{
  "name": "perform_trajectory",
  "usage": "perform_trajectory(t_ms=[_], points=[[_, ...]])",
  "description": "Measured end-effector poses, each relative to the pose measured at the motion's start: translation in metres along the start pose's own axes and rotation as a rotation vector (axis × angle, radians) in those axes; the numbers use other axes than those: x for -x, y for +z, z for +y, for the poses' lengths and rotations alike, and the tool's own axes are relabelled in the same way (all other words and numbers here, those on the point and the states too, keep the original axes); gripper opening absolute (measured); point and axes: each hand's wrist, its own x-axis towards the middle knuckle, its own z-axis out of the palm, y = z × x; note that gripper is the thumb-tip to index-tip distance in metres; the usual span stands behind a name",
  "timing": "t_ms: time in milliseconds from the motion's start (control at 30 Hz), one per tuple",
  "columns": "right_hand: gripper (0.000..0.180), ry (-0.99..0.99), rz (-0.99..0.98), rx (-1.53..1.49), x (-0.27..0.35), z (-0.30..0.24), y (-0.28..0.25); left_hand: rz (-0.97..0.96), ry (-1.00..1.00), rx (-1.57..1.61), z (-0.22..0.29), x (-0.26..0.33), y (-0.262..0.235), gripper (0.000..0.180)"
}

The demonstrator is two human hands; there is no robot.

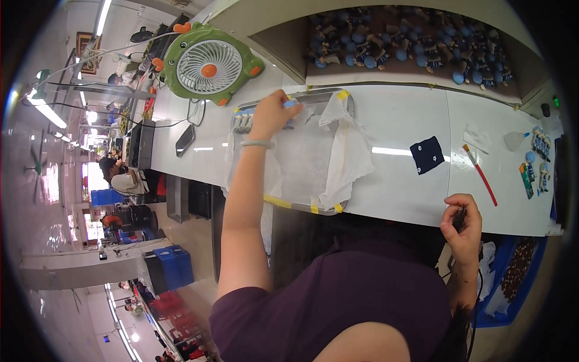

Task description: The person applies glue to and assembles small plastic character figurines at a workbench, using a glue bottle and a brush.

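My left hand (pixel 274 114) reaches over the far side of a tray (pixel 300 206) lined with crinkled white sheeting (pixel 301 163). Its fingers are closed on a small blue-topped figurine (pixel 289 104), mostly covered by the hand. Beside it, several similar figurines (pixel 243 120) stand in a row in the tray's far left corner. Yellow tape marks the tray's rim. At the table's near edge on the right, my right hand (pixel 463 232) is curled, thumb close to the fingertips; a dark thing shows between them, too unclear to name.
A green frog-shaped fan (pixel 208 66) and a phone (pixel 185 140) lie left of the tray. A box (pixel 386 77) of blue-headed figurines stands behind. Rightward are a dark cloth (pixel 427 155), a red-handled brush (pixel 480 175) and more figurines (pixel 541 145). A blue bin (pixel 518 301) sits below.
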Motion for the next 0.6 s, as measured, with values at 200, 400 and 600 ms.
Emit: perform_trajectory(t_ms=[200, 400, 600], points=[[0.032, 0.031, 0.036, 0.040, 0.005, 0.005, -0.012, 0.045, -0.087, 0.072, 0.001, -0.003, 0.000, 0.045], [0.029, 0.094, 0.110, 0.036, -0.005, 0.020, -0.033, 0.050, 0.386, -0.063, -0.035, 0.016, -0.007, 0.050], [0.030, 0.135, 0.111, 0.173, -0.005, 0.021, -0.044, 0.069, 0.394, 0.013, -0.039, 0.017, 0.011, 0.057]])
